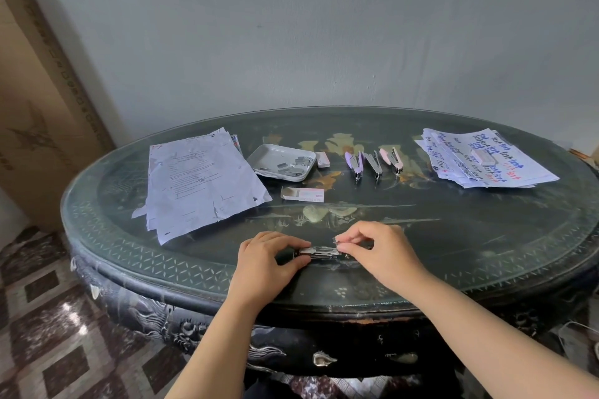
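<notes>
The stapler [319, 252] lies by the counter's [470, 256] near edge, long axis left-right, metal channel pointing right, the left hand [265, 256] keeping a closed grip on its left end and the right hand [379, 249] pinching a strip of staples [339, 239] at its right end.

Oval table [470, 236] bears torn papers [201, 178], a tray [266, 155], staple boxes [303, 194], three staplers [375, 165], written sheets [486, 160]; an opened stapler [319, 252] lies nearest.

Handwritten "test" repeats in blue and red on the right-hand sheets [453, 152]
</notes>
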The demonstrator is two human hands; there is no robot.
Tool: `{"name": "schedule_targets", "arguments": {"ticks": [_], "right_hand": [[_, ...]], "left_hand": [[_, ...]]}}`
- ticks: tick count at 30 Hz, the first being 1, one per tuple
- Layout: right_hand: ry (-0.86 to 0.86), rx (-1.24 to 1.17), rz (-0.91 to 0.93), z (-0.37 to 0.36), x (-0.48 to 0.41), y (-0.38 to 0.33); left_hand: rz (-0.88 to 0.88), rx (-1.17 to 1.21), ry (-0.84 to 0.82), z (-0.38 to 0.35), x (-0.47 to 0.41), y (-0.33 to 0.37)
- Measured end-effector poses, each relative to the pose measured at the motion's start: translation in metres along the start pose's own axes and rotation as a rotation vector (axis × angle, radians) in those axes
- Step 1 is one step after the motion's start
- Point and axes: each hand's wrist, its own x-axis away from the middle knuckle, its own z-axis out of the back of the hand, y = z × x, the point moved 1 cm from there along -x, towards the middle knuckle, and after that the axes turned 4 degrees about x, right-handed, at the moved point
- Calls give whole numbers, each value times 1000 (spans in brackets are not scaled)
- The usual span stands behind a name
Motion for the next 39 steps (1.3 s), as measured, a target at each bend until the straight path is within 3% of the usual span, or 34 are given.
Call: {"name": "schedule_targets", "arguments": {"ticks": [4, 6, 9, 13, 17, 21, 23, 30, 36, 39], "right_hand": [[-90, 204, 176, -12, 0, -2], [-95, 252, 176, -11, 0, -6], [-113, 429, 92, 5, 1, -10], [-391, 735, -202, 44, -4, -2], [-350, 483, -321, 64, -11, 4], [-167, -53, -288, 60, -10, -8], [-131, -191, -237, 41, -8, -16], [-113, -161, -22, -16, 0, -15], [-41, -64, -30, -20, 4, 10], [-54, -7, -2, -18, 4, 11]], "left_hand": [[1, -1, -6, 0, 0, 0], [0, 7, -4, 0, 0, 0], [-7, 7, 4, 0, 1, 1], [-9, -11, 3, 0, 0, 0], [-12, -14, -2, 0, -1, 1], [-17, -21, -7, -1, -1, 2], [-18, -16, -7, 0, -1, 1], [-12, -71, -15, 2, 1, 3], [47, -142, -259, 6, -3, 7], [11, -162, -265, 6, -3, 7]]}}
